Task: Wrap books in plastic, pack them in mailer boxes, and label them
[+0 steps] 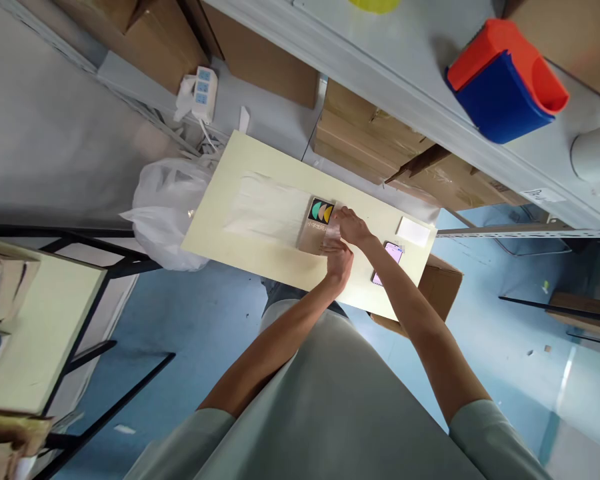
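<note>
A small book or booklet-like pack point(312, 239) lies on the pale yellow table point(375, 220), its cover showing a black panel with green, tan and yellow half-circles above light printed characters. Translucent plastic film point(333, 231) lies over its right end, between my hands. My left hand point(339, 259) is at the lower right corner of the pack, fingers closed on the film. At the upper right corner, my right hand point(353, 225) pinches the film too. The fingertips are small and partly hidden. A thin whitish sheet point(270, 207), perhaps plastic, stretches flat to the left of the pack.
A lit phone point(387, 261) and a white card or box point(413, 231) lie on the table's right. A white plastic bag point(170, 213) hangs at its left end. Cardboard boxes point(370, 133), a power strip point(205, 95) and a shelf with a red-blue holder point(505, 87) stand beyond.
</note>
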`<action>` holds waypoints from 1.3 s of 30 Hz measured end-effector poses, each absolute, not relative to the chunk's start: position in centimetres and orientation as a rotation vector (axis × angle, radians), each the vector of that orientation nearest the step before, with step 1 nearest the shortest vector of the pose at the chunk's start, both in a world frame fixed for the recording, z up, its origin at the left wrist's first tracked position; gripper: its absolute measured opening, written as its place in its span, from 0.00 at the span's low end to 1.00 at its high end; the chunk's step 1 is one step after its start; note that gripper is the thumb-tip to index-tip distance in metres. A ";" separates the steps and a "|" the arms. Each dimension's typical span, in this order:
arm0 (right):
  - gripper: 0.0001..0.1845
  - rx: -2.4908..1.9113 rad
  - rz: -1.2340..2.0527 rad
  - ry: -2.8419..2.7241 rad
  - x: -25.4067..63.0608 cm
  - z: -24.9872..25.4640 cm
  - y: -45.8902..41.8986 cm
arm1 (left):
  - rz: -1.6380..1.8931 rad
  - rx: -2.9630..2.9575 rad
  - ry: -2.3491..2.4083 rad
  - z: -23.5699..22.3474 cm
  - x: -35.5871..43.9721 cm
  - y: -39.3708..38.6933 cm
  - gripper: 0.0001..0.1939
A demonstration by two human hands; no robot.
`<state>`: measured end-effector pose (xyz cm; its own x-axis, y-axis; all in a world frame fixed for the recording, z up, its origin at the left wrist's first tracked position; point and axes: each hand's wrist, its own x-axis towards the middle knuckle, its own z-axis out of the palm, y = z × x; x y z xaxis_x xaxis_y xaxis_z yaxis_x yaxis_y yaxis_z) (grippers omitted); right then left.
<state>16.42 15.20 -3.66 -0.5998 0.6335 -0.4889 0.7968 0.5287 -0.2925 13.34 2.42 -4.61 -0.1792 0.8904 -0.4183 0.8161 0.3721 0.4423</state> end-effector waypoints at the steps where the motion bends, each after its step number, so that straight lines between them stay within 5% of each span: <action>1: 0.29 1.122 -0.648 2.483 16.7 -3.4 14.8 | 0.167 1.469 2.006 -4.5 13.1 2.3 0.33; 11: 0.31 0.839 -0.390 2.678 18.0 -1.4 15.1 | 0.268 1.566 1.851 -1.5 6.0 0.6 0.28; 15: 0.26 0.719 -0.489 2.725 16.2 1.1 17.4 | 0.435 1.447 1.908 -0.7 2.3 -1.6 0.30; 21: 0.25 0.807 -0.748 2.728 12.2 2.9 20.0 | 0.863 1.104 2.007 -0.7 -1.9 -4.4 0.18; 29: 0.42 1.070 -1.029 2.651 6.8 -1.0 20.1 | 1.143 0.610 2.055 -3.3 -3.8 -6.6 0.18; 39: 0.36 1.258 -0.871 2.481 -0.8 -7.0 18.3 | 0.747 0.700 2.230 -8.5 -8.5 -5.5 0.15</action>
<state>-0.77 18.29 -6.95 -0.6066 0.6578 -0.4464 0.7925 0.4560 -0.4051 -8.47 -5.55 -8.50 -0.6285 0.6528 -0.4229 0.2663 0.6915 0.6715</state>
